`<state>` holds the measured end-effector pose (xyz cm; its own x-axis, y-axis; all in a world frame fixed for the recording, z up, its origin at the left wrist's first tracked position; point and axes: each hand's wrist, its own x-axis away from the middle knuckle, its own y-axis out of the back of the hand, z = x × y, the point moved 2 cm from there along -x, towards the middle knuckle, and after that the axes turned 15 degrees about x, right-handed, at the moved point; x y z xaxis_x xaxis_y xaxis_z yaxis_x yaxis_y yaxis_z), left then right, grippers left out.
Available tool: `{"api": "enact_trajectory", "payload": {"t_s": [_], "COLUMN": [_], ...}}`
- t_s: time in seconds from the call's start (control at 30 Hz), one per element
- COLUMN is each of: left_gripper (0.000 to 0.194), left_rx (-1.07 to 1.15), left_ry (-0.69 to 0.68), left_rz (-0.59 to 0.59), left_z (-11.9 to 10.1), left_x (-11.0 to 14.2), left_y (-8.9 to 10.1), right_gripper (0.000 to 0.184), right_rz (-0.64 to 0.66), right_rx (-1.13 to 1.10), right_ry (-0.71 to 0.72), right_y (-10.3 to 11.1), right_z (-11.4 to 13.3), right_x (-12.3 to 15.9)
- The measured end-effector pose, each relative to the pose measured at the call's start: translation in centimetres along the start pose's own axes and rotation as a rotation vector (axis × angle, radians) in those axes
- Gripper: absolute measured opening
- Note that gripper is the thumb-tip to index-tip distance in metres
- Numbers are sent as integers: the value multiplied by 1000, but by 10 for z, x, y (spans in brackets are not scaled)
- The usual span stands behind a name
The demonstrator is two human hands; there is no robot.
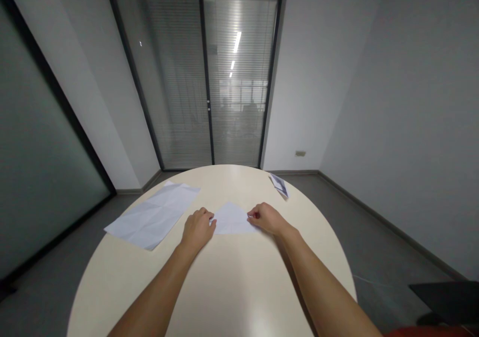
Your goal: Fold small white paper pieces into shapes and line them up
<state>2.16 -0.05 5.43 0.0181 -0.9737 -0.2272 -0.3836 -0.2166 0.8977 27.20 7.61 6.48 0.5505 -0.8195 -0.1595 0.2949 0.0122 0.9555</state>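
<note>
A folded sheet of white paper (pixel 232 220) with a peaked far edge lies on the table between my hands. My left hand (pixel 198 228) grips its left corner, thumb and fingers closed on the edge. At the right corner, my right hand (pixel 266 217) pinches the paper between thumb and fingertips. Both corners are partly hidden by the fingers. To the left lies a larger creased white sheet (pixel 153 215), apart from my left hand.
The round cream table (pixel 228 287) fills the lower middle. Near its far right edge lies a small folded printed paper (pixel 279 186). Beyond stand glass doors with blinds (pixel 239 137). A dark object (pixel 449 299) shows at the lower right.
</note>
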Motion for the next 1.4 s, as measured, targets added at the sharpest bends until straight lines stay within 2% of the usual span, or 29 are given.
{"api": "enact_trajectory", "payload": {"t_s": [0.17, 0.33, 0.53, 0.7, 0.93, 1.4], "left_gripper": [28, 28, 26, 26, 29, 34], "left_rx": [-18, -47, -20, -33, 4, 52], "left_ry": [-7, -33, -96, -79, -226, -169], "left_rz": [15, 34, 46, 104, 134, 140], "left_z": [-3, -6, -10, -17, -23, -19], "left_x": [1, 3, 1, 2, 8, 7], "left_y": [1, 0, -3, -3, -4, -5], "right_gripper": [25, 30, 29, 25, 25, 29], "right_rz": [22, -2, -21, -31, -46, -78], "right_rx": [119, 186, 235, 305, 384, 258], "right_ry": [134, 163, 140, 63, -80, -79], "right_y": [3, -1, -11, -15, -14, -13], "right_z": [6, 11, 7, 3, 6, 10], "right_x": [2, 3, 0, -2, -2, -1]}}
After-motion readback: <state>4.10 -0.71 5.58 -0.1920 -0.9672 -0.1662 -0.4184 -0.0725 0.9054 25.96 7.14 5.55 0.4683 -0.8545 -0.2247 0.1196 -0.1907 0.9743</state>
